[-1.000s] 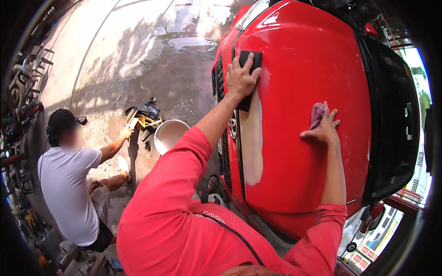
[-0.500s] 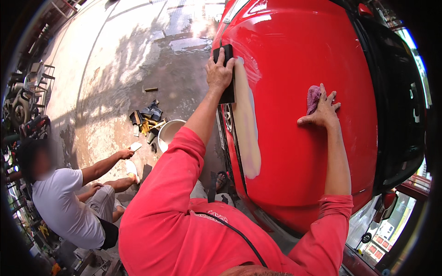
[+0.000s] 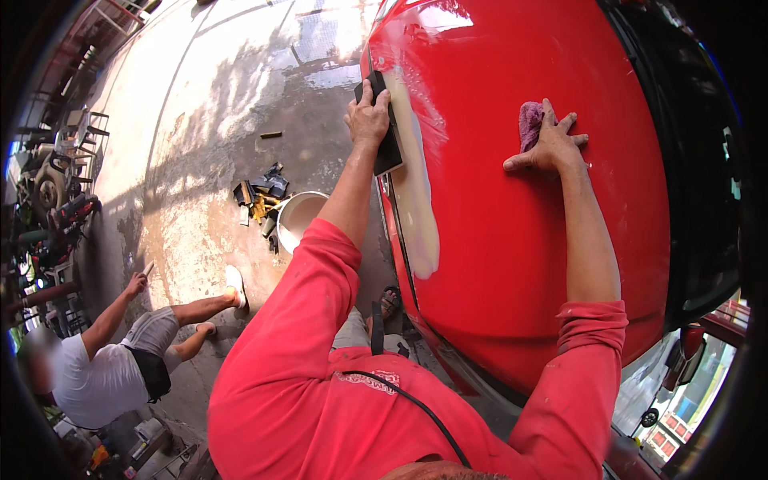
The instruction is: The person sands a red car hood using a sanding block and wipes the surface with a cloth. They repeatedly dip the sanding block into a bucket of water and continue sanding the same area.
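Block (image 3: 389,152), under L hand (image 3: 368,122), R hand (image 3: 554,150) apart

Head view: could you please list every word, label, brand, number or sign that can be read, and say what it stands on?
No text reads clearly.
White print on the red shirt: too small to read reliably.
Black block at the left hand: no lettering visible.
Red hood: no lettering visible.

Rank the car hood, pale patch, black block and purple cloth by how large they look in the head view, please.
1. Car hood
2. Pale patch
3. Black block, partly under the left hand
4. Purple cloth, partly behind the right hand
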Tool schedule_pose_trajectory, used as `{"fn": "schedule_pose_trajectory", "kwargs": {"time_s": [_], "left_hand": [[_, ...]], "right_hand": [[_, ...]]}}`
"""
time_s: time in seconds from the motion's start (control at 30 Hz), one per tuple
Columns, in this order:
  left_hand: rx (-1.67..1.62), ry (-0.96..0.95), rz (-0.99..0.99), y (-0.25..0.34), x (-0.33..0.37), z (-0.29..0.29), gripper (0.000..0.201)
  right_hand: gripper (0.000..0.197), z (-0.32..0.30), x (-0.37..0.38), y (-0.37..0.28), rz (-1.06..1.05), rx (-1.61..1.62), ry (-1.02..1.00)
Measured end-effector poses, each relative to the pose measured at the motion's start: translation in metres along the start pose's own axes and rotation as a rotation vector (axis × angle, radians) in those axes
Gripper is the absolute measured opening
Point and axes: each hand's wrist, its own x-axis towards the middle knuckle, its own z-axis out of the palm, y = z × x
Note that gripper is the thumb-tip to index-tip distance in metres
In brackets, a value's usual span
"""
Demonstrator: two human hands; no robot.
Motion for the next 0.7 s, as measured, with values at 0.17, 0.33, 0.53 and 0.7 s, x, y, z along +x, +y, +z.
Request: {"fn": "schedule_pose_trajectory", "kwargs": {"time_s": [0.17,0.33,0.53,0.7], "left_hand": [[0.128,-0.033,0.213,0.077,-0.186,0.002,0.071],[0.057,-0.137,0.423,0.054,-0.259,-0.018,0.072],[0.107,0.042,-0.116,-0.014,-0.187,-0.002,0.071],[0.071,-0.118,0.472,0.040,-0.367,-0.021,0.071]], "right_hand": [[0.173,0.012,0.009,0.025,0.042,-0.011,0.013],[0.170,0.030,-0.017,0.069,-0.129,-0.019,0.055],[0.171,0.054,-0.061,0.116,-0.252,-0.028,0.102],[0.172,0.058,-0.067,0.128,-0.210,-0.019,0.062]]}}
